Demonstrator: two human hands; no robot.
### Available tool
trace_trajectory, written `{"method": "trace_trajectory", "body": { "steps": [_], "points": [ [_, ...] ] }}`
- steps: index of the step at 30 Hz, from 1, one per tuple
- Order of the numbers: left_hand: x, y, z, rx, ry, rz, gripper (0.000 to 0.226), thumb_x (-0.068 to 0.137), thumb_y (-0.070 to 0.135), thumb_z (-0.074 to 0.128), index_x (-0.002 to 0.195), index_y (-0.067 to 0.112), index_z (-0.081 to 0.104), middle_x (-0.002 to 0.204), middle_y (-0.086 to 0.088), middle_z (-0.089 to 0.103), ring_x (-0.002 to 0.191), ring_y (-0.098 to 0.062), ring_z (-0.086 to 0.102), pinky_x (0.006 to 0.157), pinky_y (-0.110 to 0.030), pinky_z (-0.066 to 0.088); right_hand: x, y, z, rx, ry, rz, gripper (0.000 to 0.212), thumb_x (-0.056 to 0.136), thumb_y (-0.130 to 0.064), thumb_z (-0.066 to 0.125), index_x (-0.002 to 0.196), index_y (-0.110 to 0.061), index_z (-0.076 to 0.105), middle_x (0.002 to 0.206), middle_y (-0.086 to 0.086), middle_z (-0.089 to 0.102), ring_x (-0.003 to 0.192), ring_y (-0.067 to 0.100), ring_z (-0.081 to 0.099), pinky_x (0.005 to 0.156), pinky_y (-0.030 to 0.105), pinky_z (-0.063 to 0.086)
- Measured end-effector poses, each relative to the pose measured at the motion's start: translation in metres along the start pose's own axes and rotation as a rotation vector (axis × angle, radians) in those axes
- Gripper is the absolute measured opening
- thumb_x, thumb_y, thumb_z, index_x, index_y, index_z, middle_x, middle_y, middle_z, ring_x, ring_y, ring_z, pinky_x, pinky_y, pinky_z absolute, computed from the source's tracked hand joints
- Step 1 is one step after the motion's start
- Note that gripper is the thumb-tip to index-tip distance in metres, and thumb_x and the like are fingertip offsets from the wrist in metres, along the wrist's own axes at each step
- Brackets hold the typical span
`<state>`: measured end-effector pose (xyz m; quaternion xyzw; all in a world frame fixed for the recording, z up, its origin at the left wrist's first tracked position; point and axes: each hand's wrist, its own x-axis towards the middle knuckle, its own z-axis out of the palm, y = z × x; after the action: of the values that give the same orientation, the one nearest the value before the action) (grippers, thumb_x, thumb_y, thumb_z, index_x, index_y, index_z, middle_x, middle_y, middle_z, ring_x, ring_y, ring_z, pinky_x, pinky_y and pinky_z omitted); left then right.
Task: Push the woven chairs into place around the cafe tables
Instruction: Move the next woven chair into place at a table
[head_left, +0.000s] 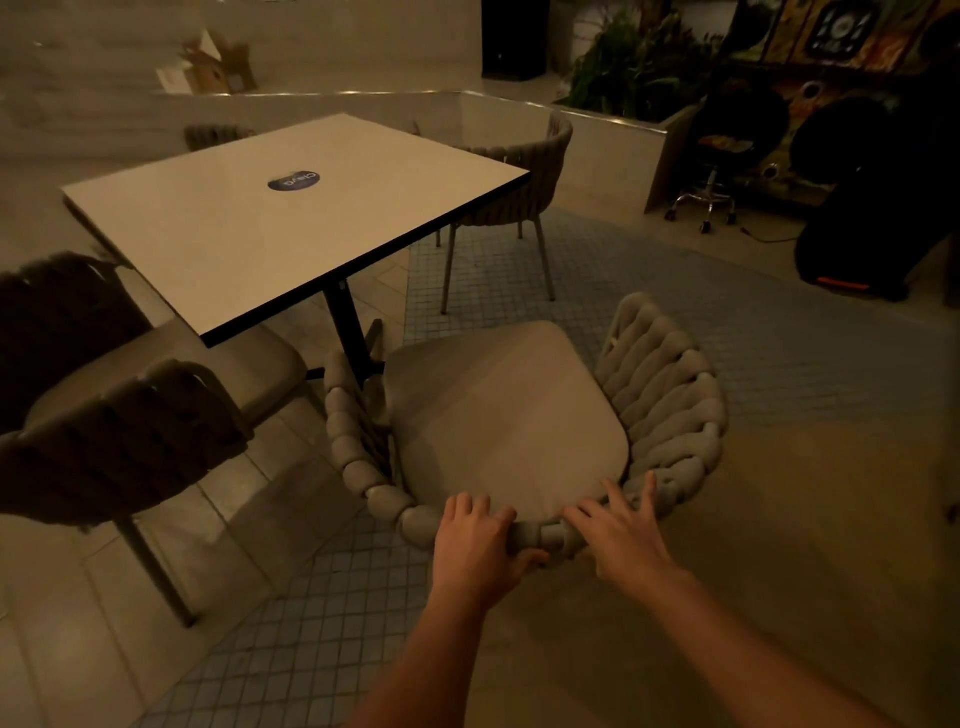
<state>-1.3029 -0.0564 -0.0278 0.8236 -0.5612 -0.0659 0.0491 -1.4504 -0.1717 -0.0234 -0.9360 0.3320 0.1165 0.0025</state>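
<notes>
We look down at a woven chair (511, 415) standing at about five o'clock from the square worktop (291, 218), close to its near corner but apart from it, with the pale seat cushion (498, 415) facing up and the thick braided backrest curving round from nine o'clock, past us at six, to three. Our left hand (475, 545) grips the top rail of the backrest at six o'clock, fingers curled over the inner side and the thumb hooked under the outer side. Our right hand (621, 538) lies just beside it on the same rail, toward four o'clock, fingers spread and fairly straight, resting on the braid and the edge of the cushion rather than wrapped round anything. A dark oval sticker (294, 181) sits near the middle of the worktop, which stands on a black pedestal leg (345, 332). A second woven chair (104, 410) stands at eight o'clock from the worktop, its seat partly tucked under the worktop edge and its dark back toward us. A third woven chair (514, 192) stands at two o'clock, close against the far right side, and the top of a fourth chair (215, 136) shows behind the far edge at eleven o'clock. Our chair stands where small mosaic tiles (753, 332) meet larger pale floor tiles (249, 499). At one o'clock, well apart, we see plants (634, 62) in a raised planter and a rolling stool (714, 182).
</notes>
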Motion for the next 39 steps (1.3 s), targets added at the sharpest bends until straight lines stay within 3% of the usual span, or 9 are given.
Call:
{"method": "trace_trajectory", "body": {
  "steps": [5,11,16,23,33,39],
  "points": [
    [0.007,0.007,0.003,0.025,0.001,-0.015,0.061,0.077,0.075,0.043,0.114,0.027,0.055,0.108,-0.003,0.054,0.101,-0.024,0.043,0.097,-0.036,0.033,0.006,0.012,0.003,0.014,0.013,-0.005,0.053,0.086,-0.019,0.058,0.133,-0.032,0.038,0.138,-0.009,0.045,0.144,0.029,0.013,0.103,0.074,-0.01],
    [0.006,0.012,0.001,0.053,-0.063,-0.057,0.062,0.078,0.075,0.042,0.117,0.028,0.052,0.114,-0.003,0.052,0.108,-0.024,0.042,0.099,-0.037,0.031,0.005,0.012,-0.002,0.05,-0.005,-0.033,0.047,0.091,-0.033,0.054,0.135,-0.03,0.038,0.141,-0.007,0.043,0.145,0.028,0.011,0.104,0.074,-0.007],
    [0.004,0.022,-0.011,0.017,-0.105,-0.092,0.062,0.079,0.072,0.047,0.121,0.027,0.052,0.119,-0.002,0.052,0.113,-0.023,0.043,0.101,-0.036,0.031,-0.008,0.023,-0.016,0.104,-0.033,-0.055,0.066,0.091,-0.034,0.056,0.147,-0.03,0.022,0.152,-0.011,0.028,0.147,0.026,0.005,0.104,0.074,-0.006],
    [0.015,0.064,-0.04,-0.125,-0.077,-0.031,0.078,0.084,0.064,0.05,0.144,0.019,0.031,0.138,-0.005,0.045,0.127,-0.025,0.039,0.108,-0.036,0.028,-0.034,0.063,-0.044,0.144,0.03,0.013,0.072,0.091,-0.039,0.055,0.149,-0.031,0.013,0.157,-0.013,0.017,0.147,0.022,0.004,0.106,0.072,-0.006],
    [0.041,0.108,-0.06,-0.233,-0.071,0.004,0.087,0.087,0.058,0.051,0.151,0.018,0.009,0.155,-0.007,0.026,0.139,-0.025,0.029,0.117,-0.042,0.021,-0.033,0.117,-0.066,0.159,0.067,0.078,0.08,0.089,-0.046,0.055,0.15,-0.034,0.004,0.159,-0.015,0.009,0.148,0.022,-0.002,0.105,0.074,-0.004],
    [0.063,0.098,-0.052,-0.299,-0.074,-0.074,0.097,0.082,0.061,0.056,0.152,0.022,0.002,0.157,-0.003,0.024,0.14,-0.024,0.027,0.116,-0.041,0.026,0.006,0.136,-0.069,0.188,0.088,0.027,0.083,0.089,-0.044,0.057,0.149,-0.037,0.001,0.158,-0.018,0.007,0.148,0.019,-0.004,0.106,0.071,-0.006]
  ]
}}
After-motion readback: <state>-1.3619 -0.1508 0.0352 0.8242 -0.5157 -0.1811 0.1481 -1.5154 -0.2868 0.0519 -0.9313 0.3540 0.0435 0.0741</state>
